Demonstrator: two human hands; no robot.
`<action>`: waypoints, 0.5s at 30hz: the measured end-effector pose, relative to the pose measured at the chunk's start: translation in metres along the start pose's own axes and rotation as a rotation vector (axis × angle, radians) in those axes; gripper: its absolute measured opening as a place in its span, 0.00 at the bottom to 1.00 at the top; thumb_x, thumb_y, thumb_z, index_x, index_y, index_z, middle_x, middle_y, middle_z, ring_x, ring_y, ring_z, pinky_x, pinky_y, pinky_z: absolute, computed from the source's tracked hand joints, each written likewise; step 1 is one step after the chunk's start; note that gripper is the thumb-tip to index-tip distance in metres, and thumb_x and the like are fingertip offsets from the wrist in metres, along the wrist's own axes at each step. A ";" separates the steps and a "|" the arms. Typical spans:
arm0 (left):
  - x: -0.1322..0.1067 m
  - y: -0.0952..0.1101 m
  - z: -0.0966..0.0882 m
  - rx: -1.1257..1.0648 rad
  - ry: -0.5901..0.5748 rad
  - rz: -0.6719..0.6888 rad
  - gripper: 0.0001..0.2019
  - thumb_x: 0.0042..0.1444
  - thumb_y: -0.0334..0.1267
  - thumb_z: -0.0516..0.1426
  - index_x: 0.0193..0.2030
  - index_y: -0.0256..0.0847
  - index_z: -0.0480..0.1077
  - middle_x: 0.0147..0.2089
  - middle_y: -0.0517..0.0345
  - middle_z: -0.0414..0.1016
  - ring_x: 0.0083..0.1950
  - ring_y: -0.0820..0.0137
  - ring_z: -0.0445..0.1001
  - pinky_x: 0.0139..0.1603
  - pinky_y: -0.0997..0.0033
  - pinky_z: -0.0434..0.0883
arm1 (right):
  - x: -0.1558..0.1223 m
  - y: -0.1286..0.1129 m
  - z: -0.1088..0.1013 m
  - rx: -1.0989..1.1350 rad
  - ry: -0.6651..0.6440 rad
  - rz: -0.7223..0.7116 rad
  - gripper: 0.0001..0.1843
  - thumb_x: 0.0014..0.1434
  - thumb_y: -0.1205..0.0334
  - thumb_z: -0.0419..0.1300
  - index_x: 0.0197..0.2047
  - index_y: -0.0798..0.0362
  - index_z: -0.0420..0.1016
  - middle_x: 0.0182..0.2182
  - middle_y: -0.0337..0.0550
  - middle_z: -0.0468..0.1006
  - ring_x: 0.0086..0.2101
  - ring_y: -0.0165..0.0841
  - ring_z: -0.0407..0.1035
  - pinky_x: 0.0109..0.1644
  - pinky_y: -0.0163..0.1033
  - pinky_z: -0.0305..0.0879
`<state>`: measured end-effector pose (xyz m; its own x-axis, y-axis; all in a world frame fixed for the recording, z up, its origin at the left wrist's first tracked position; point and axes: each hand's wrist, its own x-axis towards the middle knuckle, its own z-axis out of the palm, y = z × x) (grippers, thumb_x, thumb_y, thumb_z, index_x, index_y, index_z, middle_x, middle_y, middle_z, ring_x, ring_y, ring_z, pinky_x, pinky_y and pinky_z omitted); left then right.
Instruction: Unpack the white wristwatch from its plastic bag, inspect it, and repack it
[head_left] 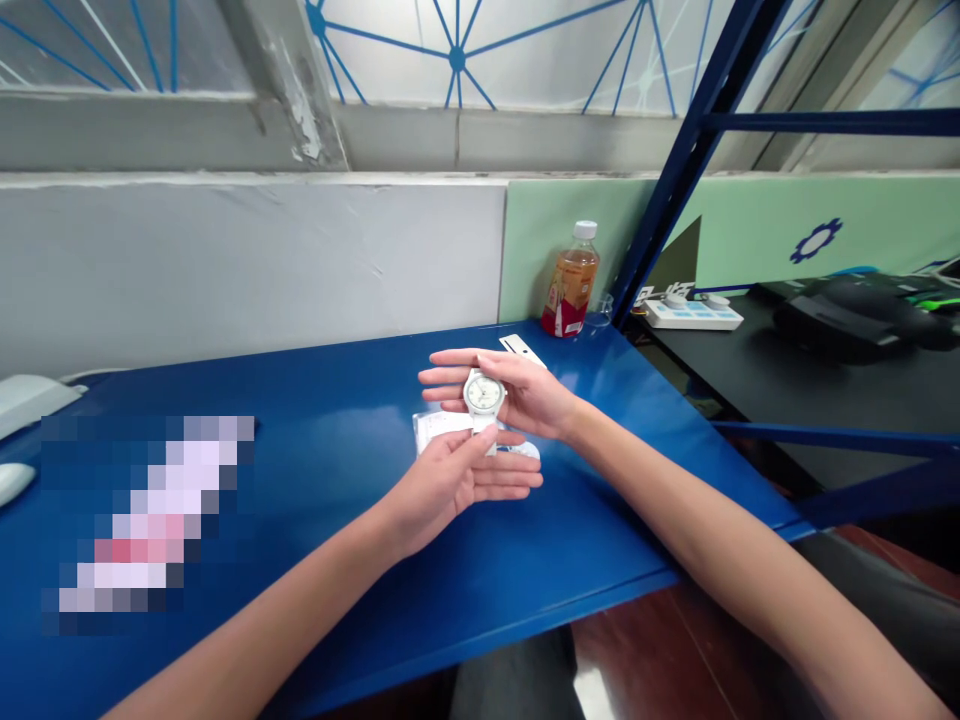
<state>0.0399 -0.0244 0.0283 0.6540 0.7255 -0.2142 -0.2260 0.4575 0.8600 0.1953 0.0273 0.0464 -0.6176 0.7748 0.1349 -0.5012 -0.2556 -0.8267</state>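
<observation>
A white wristwatch (484, 394) with a round pale dial is held up above the blue table, its face toward me and its strap hanging down. My right hand (517, 388) grips it around the case, thumb along the top edge and fingers stretched out to the left behind it. Lower down, my left hand (461, 470) pinches the strap under its thumb, with the other fingers extended to the right. Partly hidden behind my hands, a white paper or clear packet (429, 428) lies on the table.
A bottle of orange-brown drink (571, 285) stands by the back panel, near a white card (523, 349). Blue metal posts (675, 170) rise at the right. A white power strip (694, 313) sits on the black desk beyond. A blurred-out object (157, 520) and a white mouse (13, 482) lie left.
</observation>
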 end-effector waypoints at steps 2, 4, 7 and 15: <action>0.000 0.000 0.000 -0.009 -0.006 0.004 0.16 0.63 0.46 0.59 0.47 0.31 0.73 0.43 0.38 0.82 0.46 0.54 0.81 0.51 0.54 0.73 | 0.000 0.000 -0.001 0.023 -0.003 0.028 0.21 0.71 0.59 0.45 0.55 0.60 0.73 0.54 0.55 0.77 0.53 0.38 0.73 0.64 0.49 0.60; 0.001 -0.001 0.000 -0.022 0.003 0.015 0.16 0.64 0.45 0.58 0.46 0.30 0.74 0.44 0.38 0.81 0.48 0.54 0.81 0.53 0.55 0.73 | 0.000 -0.001 0.000 0.071 -0.001 0.047 0.28 0.72 0.53 0.39 0.56 0.61 0.72 0.56 0.56 0.75 0.55 0.38 0.71 0.65 0.48 0.58; 0.001 -0.001 0.000 -0.031 0.028 0.010 0.17 0.65 0.45 0.57 0.45 0.30 0.75 0.45 0.37 0.81 0.51 0.54 0.79 0.53 0.56 0.73 | -0.001 -0.004 0.003 0.134 0.007 0.045 0.36 0.71 0.45 0.33 0.58 0.63 0.69 0.59 0.59 0.72 0.57 0.41 0.69 0.65 0.49 0.56; 0.000 0.001 0.001 -0.034 0.009 -0.010 0.14 0.65 0.41 0.57 0.48 0.30 0.73 0.46 0.36 0.81 0.49 0.55 0.80 0.53 0.55 0.73 | -0.003 -0.007 0.004 0.154 -0.008 0.055 0.41 0.68 0.38 0.32 0.59 0.63 0.67 0.58 0.59 0.71 0.58 0.42 0.67 0.66 0.49 0.55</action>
<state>0.0404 -0.0243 0.0292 0.6502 0.7252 -0.2266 -0.2440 0.4817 0.8417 0.1980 0.0241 0.0538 -0.6507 0.7532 0.0967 -0.5532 -0.3830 -0.7398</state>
